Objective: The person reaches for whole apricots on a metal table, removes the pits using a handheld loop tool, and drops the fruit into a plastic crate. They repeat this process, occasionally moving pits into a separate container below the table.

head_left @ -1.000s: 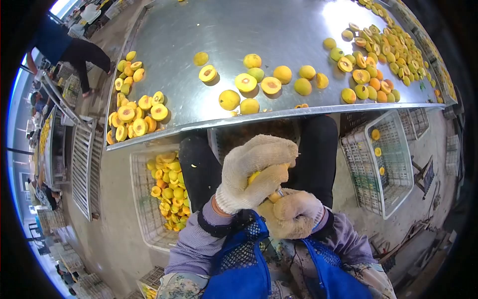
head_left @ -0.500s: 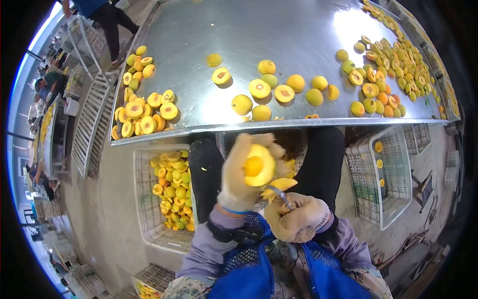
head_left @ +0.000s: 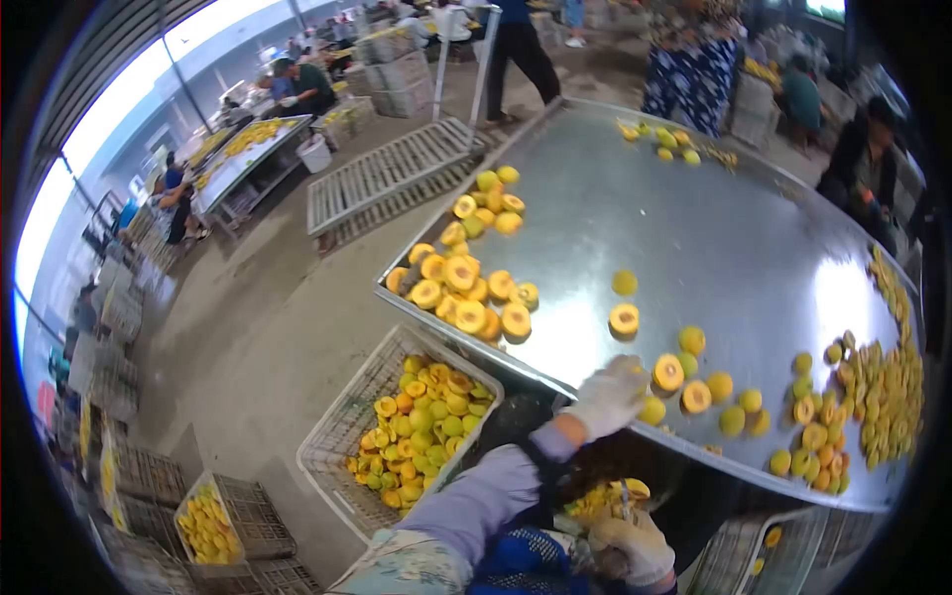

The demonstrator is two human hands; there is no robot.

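My left hand (head_left: pixel 610 399), in a pale work glove, reaches over the front edge of the metal table (head_left: pixel 724 238). Its fingertips are right beside a yellow peach half (head_left: pixel 652 411), and the glove partly hides how the fingers are set. A cut peach half (head_left: pixel 668 372) with an orange centre lies just beyond. Low in front of my body, my gloved right hand (head_left: pixel 635 547) is closed around a pitting tool (head_left: pixel 625 504) with a thin curved metal end. A yellow piece of peach (head_left: pixel 635 488) shows at the tool's tip.
A plastic crate (head_left: pixel 327 446) of peach halves stands left of my legs. Peach halves (head_left: pixel 461 283) are piled at the table's left corner, with a larger heap (head_left: pixel 883 397) at the right. A slatted metal rack (head_left: pixel 387 178) lies beyond. A person (head_left: pixel 863 178) sits at the far right.
My left hand has moved from my lap up to the table edge, and the pitted half it held no longer shows. My right hand stays low with the tool. The view has turned left.
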